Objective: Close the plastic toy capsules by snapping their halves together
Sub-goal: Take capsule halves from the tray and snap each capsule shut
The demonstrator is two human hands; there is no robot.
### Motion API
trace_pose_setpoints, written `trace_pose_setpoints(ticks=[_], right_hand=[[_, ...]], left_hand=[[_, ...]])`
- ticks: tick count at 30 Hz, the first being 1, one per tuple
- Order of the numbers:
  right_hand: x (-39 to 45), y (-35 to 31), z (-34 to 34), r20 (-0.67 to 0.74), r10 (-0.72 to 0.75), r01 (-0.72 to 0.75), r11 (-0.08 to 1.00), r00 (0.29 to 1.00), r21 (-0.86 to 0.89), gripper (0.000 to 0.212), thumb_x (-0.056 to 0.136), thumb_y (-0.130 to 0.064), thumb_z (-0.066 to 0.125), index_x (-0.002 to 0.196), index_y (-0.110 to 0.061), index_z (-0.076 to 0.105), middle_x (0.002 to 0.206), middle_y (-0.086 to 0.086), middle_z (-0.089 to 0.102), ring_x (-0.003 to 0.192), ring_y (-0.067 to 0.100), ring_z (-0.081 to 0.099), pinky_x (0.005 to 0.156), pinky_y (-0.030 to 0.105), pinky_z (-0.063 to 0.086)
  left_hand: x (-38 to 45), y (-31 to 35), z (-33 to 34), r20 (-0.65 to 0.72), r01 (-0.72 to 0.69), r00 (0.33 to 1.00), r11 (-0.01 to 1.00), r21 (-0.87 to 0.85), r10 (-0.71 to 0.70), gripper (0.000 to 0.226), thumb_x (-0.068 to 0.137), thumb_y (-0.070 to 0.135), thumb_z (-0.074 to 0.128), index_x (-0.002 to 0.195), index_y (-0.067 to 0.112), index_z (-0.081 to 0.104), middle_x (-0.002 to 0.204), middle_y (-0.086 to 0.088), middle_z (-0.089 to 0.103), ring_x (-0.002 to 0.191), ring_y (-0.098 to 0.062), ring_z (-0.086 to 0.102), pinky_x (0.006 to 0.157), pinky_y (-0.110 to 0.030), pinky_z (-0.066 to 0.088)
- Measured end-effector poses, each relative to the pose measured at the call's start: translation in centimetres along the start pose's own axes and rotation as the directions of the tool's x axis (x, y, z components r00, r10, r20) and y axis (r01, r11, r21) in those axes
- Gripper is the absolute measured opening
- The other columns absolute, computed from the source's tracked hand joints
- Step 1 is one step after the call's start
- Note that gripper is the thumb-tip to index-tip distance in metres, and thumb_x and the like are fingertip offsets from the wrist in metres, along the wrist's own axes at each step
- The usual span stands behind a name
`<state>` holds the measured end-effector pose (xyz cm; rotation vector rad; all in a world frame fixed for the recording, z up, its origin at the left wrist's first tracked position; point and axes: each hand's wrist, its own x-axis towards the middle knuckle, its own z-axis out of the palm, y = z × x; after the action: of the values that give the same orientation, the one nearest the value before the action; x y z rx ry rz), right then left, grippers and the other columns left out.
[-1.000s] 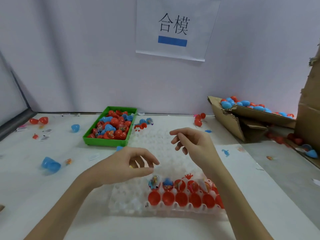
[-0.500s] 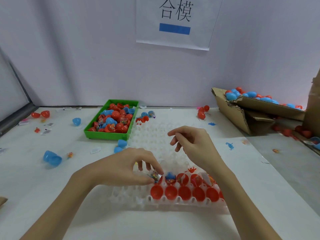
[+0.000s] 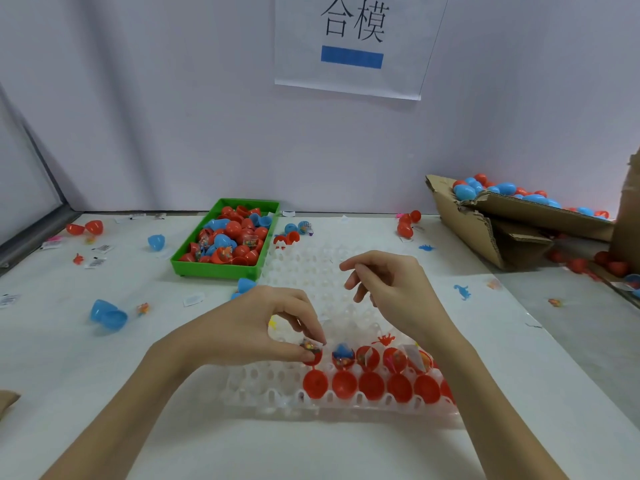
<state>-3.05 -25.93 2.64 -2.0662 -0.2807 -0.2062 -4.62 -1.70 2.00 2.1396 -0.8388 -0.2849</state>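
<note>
- Head view looks down on a white table (image 3: 346, 452) where a clear moulded tray (image 3: 263, 386) with rows of cups lies near the person.
- Open red capsules (image 3: 370, 384) sit in the tray's near right part: hinged halves, one row of empty red halves nearest, and just beyond it a row of halves holding small bagged toys.
- Leftmost in that filled row is a red capsule half (image 3: 313, 356) with a small packet (image 3: 309, 345) in its mouth.
- Left hand (image 3: 249, 327) has its fingers curled down, thumb and fingertips pinching that packet at the capsule's mouth.
- Right hand (image 3: 394, 289) hovers over the tray's middle, fingers loosely bent and holding nothing that shows.
- A green bin (image 3: 221, 270) stands at the far left of the tray, piled with red and blue capsule pieces and some bagged toys.
- A torn cardboard box (image 3: 485, 233) lies at the far right, holding blue and red closed capsules.
- Loose blue capsule halves (image 3: 107, 315) lie on the table to the left, with red halves (image 3: 85, 227) farther off by the wall.
- Small slips and tiny toy figures are scattered about the tabletop.
- A paper sign (image 3: 353, 43) with two printed characters and a blue bar hangs on the far wall.
</note>
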Motion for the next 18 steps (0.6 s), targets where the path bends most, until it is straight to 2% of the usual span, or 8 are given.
trace_pose_setpoints(ticks=[5,9,13,16,18], right_hand=[[0.1,0.1,0.2,0.012,-0.003,0.003,1.0,1.0,0.025,0.029,0.105,-0.005,0.051,0.105,-0.018,0.077,0.081,-0.004,0.075,0.071,0.011,0.071,0.06,0.011,0.049],[0.0,-0.1,0.1,0.026,-0.012,0.01,0.996,1.0,0.085,0.026,0.103,-0.005,0.054,0.108,-0.019,0.076,0.082,-0.004,0.075,0.072,0.011,0.072,0.06,0.019,0.054],[-0.3,-0.7,-0.3,0.183,-0.068,0.035,0.983,0.981,0.18,0.021,0.1,-0.014,0.064,0.117,-0.024,0.072,0.091,-0.003,0.077,0.08,0.016,0.074,0.068,0.023,0.058],[-0.5,-1.0,0.1,0.329,-0.072,-0.007,0.972,0.942,0.233,0.031,0.094,-0.022,0.074,0.124,-0.028,0.068,0.102,-0.003,0.077,0.094,0.017,0.076,0.079,0.026,0.061],[-0.6,-1.1,0.8,0.321,-0.065,-0.025,0.963,0.945,0.268,0.036,0.09,-0.023,0.079,0.124,-0.024,0.068,0.101,-0.002,0.078,0.094,0.017,0.076,0.081,0.026,0.061]], left_hand=[[0.1,-0.3,0.0,-0.044,0.01,0.999,0.994,-0.11,-0.015,0.021,0.084,0.019,0.087,0.102,0.028,0.082,0.103,0.007,0.072,0.098,-0.019,0.074,0.087,-0.025,0.059],[0.4,-0.5,-0.3,-0.218,0.019,0.973,0.963,-0.27,-0.08,0.015,0.085,0.019,0.086,0.099,0.024,0.083,0.104,-0.002,0.076,0.094,-0.022,0.076,0.084,-0.03,0.062],[0.8,-0.4,-0.3,-0.414,-0.003,0.874,0.848,-0.53,-0.256,0.016,0.081,0.028,0.082,0.096,0.021,0.084,0.097,-0.007,0.081,0.087,-0.023,0.078,0.081,-0.026,0.061],[1.0,-0.6,0.1,-0.452,0.04,0.821,0.825,-0.564,-0.349,0.012,0.086,0.031,0.08,0.094,0.024,0.084,0.093,-0.005,0.081,0.09,-0.019,0.078,0.086,-0.025,0.056],[1.0,-0.6,0.2,-0.476,0.058,0.795,0.828,-0.558,-0.376,0.007,0.09,0.027,0.079,0.091,0.024,0.084,0.09,-0.004,0.081,0.088,-0.017,0.078,0.079,-0.019,0.057]])
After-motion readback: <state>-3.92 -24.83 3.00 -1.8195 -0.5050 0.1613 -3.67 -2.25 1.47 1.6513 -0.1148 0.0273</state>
